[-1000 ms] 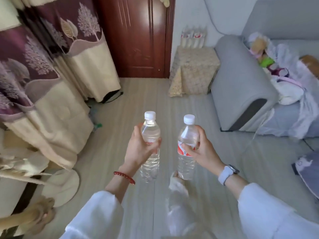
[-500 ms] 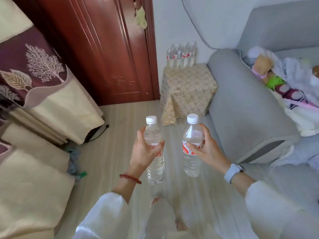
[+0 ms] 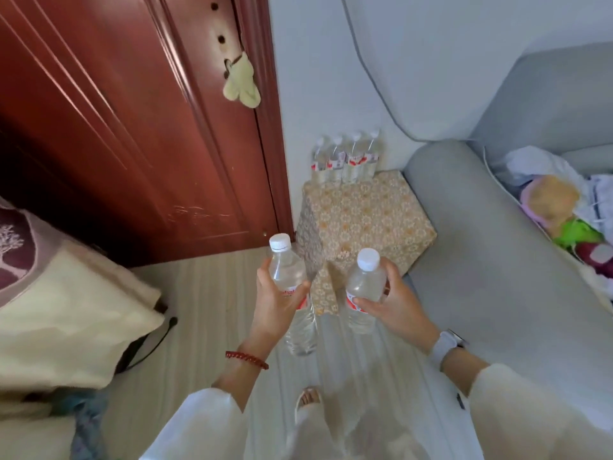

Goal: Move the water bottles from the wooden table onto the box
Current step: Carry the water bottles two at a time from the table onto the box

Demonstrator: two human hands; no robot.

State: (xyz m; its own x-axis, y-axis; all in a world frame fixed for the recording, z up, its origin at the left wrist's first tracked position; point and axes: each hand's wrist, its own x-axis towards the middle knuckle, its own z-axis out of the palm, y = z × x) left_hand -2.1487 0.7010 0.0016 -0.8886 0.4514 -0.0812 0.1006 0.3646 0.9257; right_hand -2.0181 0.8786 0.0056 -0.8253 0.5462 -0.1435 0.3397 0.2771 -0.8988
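Four bottles (image 3: 346, 159) already standing on box (image 3: 371, 214), upper centre. Left hand (image 3: 275, 298) gripping left bottle (image 3: 292, 293), right hand (image 3: 396, 302) gripping right bottle (image 3: 365, 290), both hovering near box front, not yet placed.

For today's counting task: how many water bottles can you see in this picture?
6: one in the left hand, one in the right hand, four in a row on the box, against the wall. Others may be hidden.

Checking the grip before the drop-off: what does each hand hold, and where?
Each hand grips one clear plastic white-capped water bottle around its labelled middle.
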